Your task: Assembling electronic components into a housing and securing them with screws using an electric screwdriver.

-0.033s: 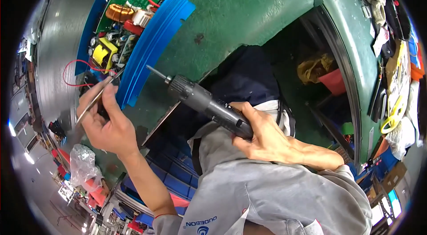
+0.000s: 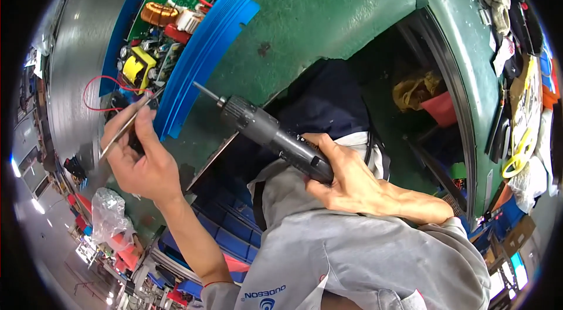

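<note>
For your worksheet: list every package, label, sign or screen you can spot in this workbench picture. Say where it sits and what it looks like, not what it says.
Clear plastic bag: lower left, below the left hand, crumpled, see-through, with red bits inside.
Screen: far lower right rim, small, bluish glow.
Printed emblem: bottom edge, on the grey garment, blue mark and lettering.

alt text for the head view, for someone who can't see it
Seen from above, a person's right hand grips a dark electric screwdriver whose bit points at a blue-cased circuit board on a green workbench. The left hand holds thin metal tweezers at the case's near edge, beside looping red wires.
</note>
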A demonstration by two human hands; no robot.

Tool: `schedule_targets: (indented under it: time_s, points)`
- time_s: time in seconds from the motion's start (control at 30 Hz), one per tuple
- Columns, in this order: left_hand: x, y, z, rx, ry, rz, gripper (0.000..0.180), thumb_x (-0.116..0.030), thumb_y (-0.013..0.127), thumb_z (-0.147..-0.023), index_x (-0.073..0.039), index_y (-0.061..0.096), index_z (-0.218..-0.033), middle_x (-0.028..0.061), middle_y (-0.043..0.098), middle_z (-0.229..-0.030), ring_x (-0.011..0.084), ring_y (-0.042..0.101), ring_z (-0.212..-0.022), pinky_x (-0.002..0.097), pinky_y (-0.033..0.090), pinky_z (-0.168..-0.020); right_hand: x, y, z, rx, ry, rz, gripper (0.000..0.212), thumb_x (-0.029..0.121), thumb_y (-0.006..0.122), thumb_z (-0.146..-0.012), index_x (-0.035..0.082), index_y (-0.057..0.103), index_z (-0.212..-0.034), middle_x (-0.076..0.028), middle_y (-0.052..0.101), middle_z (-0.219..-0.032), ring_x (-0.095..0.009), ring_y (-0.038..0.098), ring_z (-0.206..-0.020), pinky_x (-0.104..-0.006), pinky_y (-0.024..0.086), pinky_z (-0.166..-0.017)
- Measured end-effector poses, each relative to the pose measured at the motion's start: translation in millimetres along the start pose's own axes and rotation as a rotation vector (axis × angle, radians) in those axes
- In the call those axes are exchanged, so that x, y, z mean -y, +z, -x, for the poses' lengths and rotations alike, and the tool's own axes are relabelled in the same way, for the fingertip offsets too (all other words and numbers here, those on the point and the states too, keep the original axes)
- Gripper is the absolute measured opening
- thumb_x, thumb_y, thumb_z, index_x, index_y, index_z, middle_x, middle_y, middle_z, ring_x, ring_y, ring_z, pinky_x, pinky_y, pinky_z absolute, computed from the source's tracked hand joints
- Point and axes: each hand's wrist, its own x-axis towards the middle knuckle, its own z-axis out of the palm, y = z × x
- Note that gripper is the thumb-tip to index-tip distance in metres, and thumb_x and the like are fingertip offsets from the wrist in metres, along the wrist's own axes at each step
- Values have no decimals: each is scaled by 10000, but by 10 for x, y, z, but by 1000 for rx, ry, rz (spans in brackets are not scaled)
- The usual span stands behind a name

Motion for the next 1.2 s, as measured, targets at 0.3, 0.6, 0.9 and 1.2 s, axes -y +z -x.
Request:
schedule_targets:
  time_s: [0.3,0.6,0.9,1.2]
  points:
    - [20,-16,20,-11,-1,-69,147,49,648,-953,98,583,-1076,194,695,-1016,228,703,-895,302,596,-803,34,81,-94,29,-48,14,607,-1,641,-763,-40,447,-1337,-144,595,-754,-269,632,-670,-369,494,-644]
    - [13,58,-79,-52,21,-32,95,57,660,-941,69,606,-1019,160,706,-997,207,690,-869,285,564,-775,200,-55,-243,163,208,-300,442,373,485,-1031,-5,548,-1251,-76,646,-812,-162,591,-752,-318,470,-742]
    - [23,13,-14,9,76,106,258,83,759,-828,-11,613,-1020,123,728,-941,270,691,-800,345,546,-704,-16,-97,-159,380,416,-580,814,639,155,-1051,-18,557,-1313,-81,660,-852,-136,595,-790,-270,450,-746]
    - [98,-119,-80,77,42,169,262,112,742,-811,3,613,-1012,154,739,-921,269,704,-814,323,555,-698,108,-183,-235,544,677,-1121,927,778,291,-961,-44,621,-1237,-90,580,-657,-182,506,-574,-321,402,-543]
